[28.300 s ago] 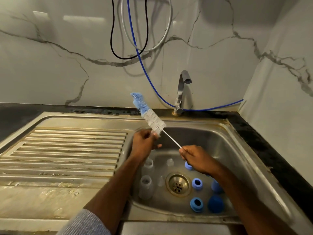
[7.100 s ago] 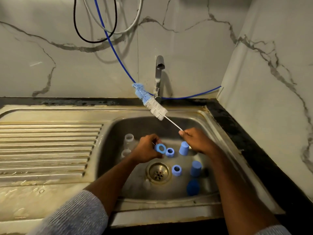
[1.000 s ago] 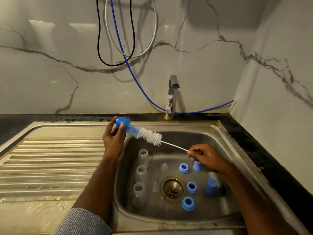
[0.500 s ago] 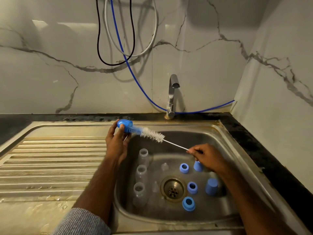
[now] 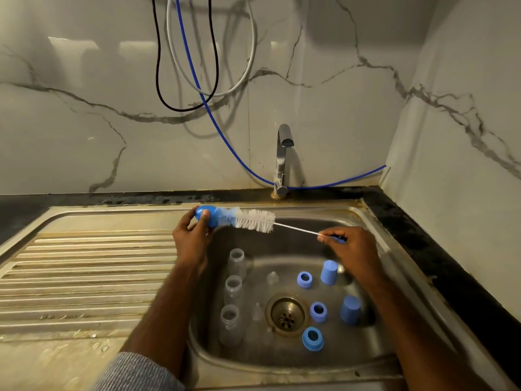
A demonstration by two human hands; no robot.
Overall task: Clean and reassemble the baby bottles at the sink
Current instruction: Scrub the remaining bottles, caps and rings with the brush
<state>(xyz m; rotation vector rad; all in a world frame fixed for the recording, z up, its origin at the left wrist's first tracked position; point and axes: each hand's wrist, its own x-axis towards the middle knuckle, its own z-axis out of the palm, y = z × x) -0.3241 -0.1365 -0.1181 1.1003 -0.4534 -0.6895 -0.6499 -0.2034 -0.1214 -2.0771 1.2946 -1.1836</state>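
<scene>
My left hand (image 5: 191,241) grips a blue bottle cap (image 5: 207,215) above the sink's left rim. The blue tip of a bottle brush sits inside the cap, and its white bristles (image 5: 255,220) stick out to the right. My right hand (image 5: 352,249) pinches the brush's thin wire handle (image 5: 296,228). In the steel sink basin (image 5: 282,359), three clear bottles (image 5: 233,289) stand in a column at the left. Clear teats (image 5: 272,277) sit near the drain (image 5: 287,314). Three blue collar rings (image 5: 318,311) and two blue caps (image 5: 349,309) stand to the right.
A chrome tap (image 5: 282,159) rises behind the basin. A blue hose (image 5: 225,139) and black and grey cables hang on the marble wall. A ribbed steel draining board (image 5: 84,277) stretches to the left. A dark counter (image 5: 423,241) meets the right wall.
Within the last second the brush has levelled out and slid further into the cap, which my left hand has turned. My right hand has lifted slightly with the handle.
</scene>
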